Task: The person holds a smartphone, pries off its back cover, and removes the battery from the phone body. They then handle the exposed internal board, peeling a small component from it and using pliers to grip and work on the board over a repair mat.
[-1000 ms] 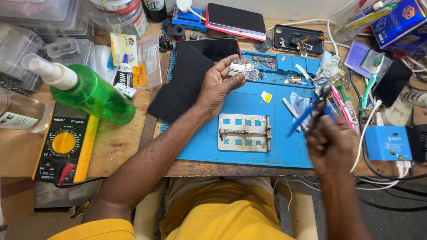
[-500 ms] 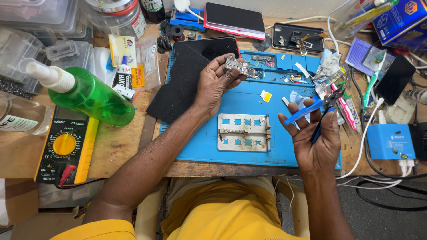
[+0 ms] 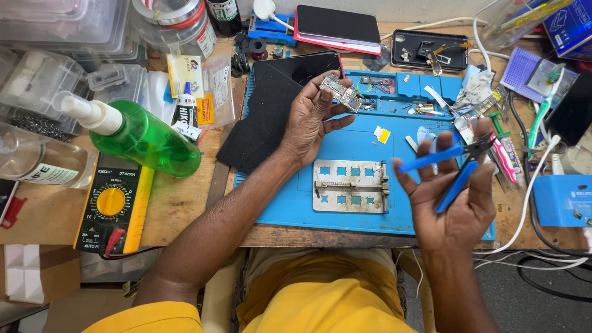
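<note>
While the left hand (image 3: 311,120) pinches a small circuit board (image 3: 340,94) at its fingertips, right hand (image 3: 453,197) grips blue-handled cutters (image 3: 453,169) (handles spread).

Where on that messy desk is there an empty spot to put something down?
Bare blue silicone mat lies between the left hand and the perforated metal holder plate. Bare wood shows between the yellow multimeter and the mat's left edge. The mat's top tray, the right side near the right hand and the back are crowded.

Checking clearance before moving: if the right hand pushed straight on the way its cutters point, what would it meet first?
The right hand aims the blue-handled cutters up and right. First in line looks to be the pink-and-white tube at the blue mat's edge, though the height above it is unclear.
</note>
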The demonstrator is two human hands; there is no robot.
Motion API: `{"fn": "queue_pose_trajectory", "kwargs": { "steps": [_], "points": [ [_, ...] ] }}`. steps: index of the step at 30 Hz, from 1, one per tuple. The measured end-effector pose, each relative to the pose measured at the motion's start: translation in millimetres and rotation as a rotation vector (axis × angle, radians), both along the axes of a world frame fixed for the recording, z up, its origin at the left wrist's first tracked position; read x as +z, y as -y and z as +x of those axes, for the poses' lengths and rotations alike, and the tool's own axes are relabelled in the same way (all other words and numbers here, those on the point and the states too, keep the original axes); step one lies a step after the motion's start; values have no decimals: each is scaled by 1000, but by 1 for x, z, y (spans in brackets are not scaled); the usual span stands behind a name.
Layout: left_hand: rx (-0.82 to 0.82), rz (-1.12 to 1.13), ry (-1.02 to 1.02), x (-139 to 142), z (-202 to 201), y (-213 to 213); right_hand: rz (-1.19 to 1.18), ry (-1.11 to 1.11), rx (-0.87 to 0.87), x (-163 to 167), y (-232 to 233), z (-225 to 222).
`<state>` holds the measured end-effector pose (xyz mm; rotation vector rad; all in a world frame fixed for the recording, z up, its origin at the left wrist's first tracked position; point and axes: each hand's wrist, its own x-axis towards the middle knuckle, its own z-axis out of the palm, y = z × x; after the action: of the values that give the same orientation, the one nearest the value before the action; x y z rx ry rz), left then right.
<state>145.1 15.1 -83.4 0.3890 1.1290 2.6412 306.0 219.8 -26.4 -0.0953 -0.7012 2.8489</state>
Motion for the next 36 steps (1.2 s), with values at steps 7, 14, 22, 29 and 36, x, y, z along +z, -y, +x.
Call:
{"fn": "queue_pose_trajectory", "kwargs": {
  "steps": [7, 14, 22, 29, 36],
  "points": [
    [22, -5, 24, -2, 0, 0, -29, -34, 355, -7, 37, 26],
    [24, -18, 20, -2, -1, 0, -3, 10, 376, 6, 66, 40],
    [12, -46, -29, 2, 5, 0, 435, 67, 343, -10, 39, 33],
    [-69, -28, -62, 7, 7, 2, 1487, 37, 85, 23, 16, -17],
    [-139, 49, -42, 4, 4, 1, 2089, -333, -398, 21, 2, -71]
  ]
}}
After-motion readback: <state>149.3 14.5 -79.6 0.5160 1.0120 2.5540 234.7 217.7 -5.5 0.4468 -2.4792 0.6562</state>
